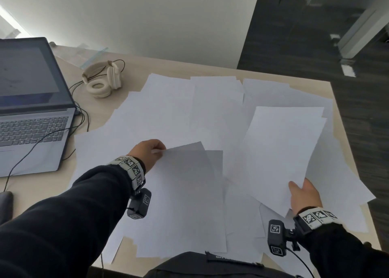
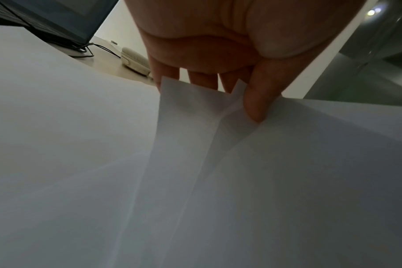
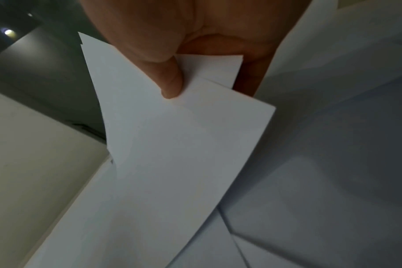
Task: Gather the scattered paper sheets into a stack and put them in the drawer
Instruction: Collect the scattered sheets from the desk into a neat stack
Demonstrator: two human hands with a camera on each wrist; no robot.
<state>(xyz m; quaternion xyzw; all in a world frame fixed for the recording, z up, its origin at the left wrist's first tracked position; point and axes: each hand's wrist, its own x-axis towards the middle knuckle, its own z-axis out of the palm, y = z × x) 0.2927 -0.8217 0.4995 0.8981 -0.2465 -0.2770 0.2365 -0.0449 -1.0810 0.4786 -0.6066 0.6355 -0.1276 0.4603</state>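
White paper sheets (image 1: 210,113) lay scattered over the bench (image 1: 134,71) at centre frame. The left hand (image 1: 147,151) pinched several sheets' corners at centre; the right hand (image 1: 305,195), lower right, pinched raised sheets between thumb and fingers.

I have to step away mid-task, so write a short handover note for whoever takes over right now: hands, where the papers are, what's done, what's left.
Left hand: pinches the corner of a few overlapping sheets, lifted near the front middle of the desk.
Right hand: thumb on top, pinches a second small bunch of sheets, raised on the right side.
Loose sheets: many lie spread and overlapping across the desk, beside the laptop and headphones.
Done: two partial handfuls picked up.
Left: merge both handfuls, collect the remaining sheets, square the stack, put it in the drawer. No drawer is in view.
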